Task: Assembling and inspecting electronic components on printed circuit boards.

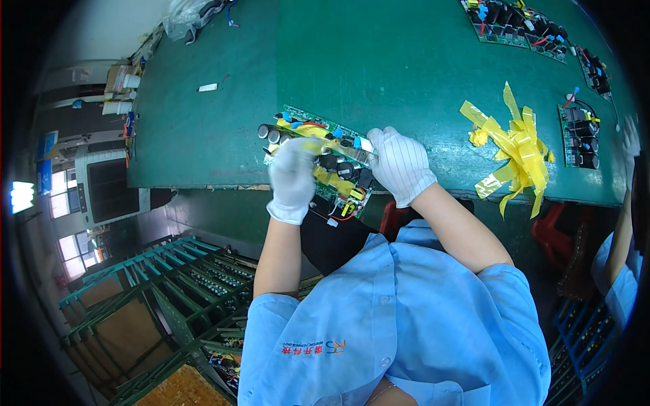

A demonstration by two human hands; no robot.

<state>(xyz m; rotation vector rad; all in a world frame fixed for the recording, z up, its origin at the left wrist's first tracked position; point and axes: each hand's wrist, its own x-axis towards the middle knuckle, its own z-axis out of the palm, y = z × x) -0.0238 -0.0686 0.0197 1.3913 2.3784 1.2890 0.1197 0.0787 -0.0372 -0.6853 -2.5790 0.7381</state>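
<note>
A green circuit board [345,169] with black cylindrical capacitors and strips of yellow tape [334,180] is tilted at the table's front edge, partly overhanging it. My right hand [401,164], in a white striped glove, is closed on the board's right end. Over the board's left part is my left hand [292,177], gloved in white too. Motion smears its fingers, and a bit of yellow shows at their tips; whether they grip it I cannot tell. Red wires and a white connector [332,222] hang from the board's near end.
A tangle of peeled yellow tape [518,152] lies right of my hands on the green table [379,61]. More circuit boards [581,137] sit along the right side. A small white piece [208,87] lies at left. Another person's hand [631,139] shows at the far right. Green racks [169,291] stand lower left.
</note>
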